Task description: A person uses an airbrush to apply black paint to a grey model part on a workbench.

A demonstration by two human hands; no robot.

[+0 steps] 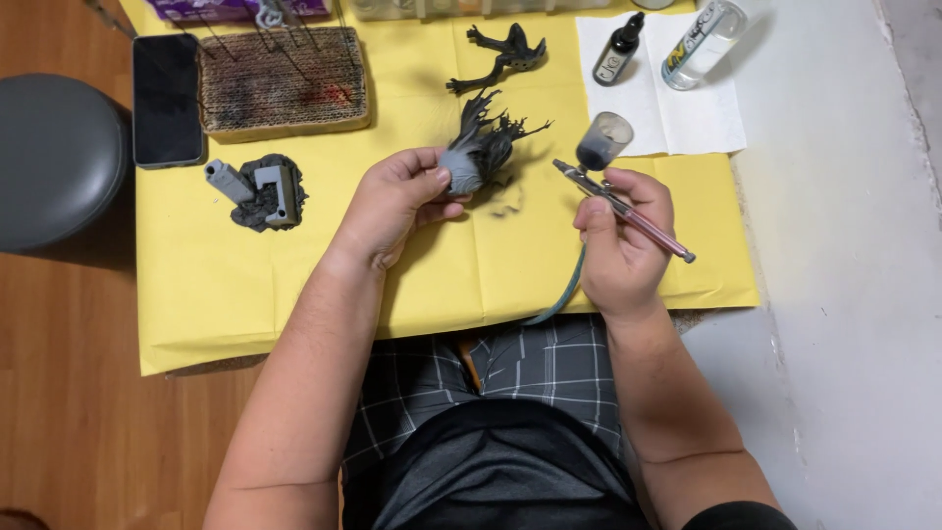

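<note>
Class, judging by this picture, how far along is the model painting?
Done: the spiky piece on the yellow paper already looks dark. In hand: the left hand holds a figure, dark with a grey end, while the right hand aims the airbrush. Left: the grey base.

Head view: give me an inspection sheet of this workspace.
Surface: yellow paper sheet over the worktop.
Job's things: spiky dark model part; airbrush with paint cup, tip aimed at the part.
Clutter: phone, cardboard block, grey base piece, second dark part, two bottles on white tissue.
Grippers: left hand holds the part; right hand holds the airbrush.
Cables: teal hose.
Surroundings: wooden floor, grey stool.
</note>
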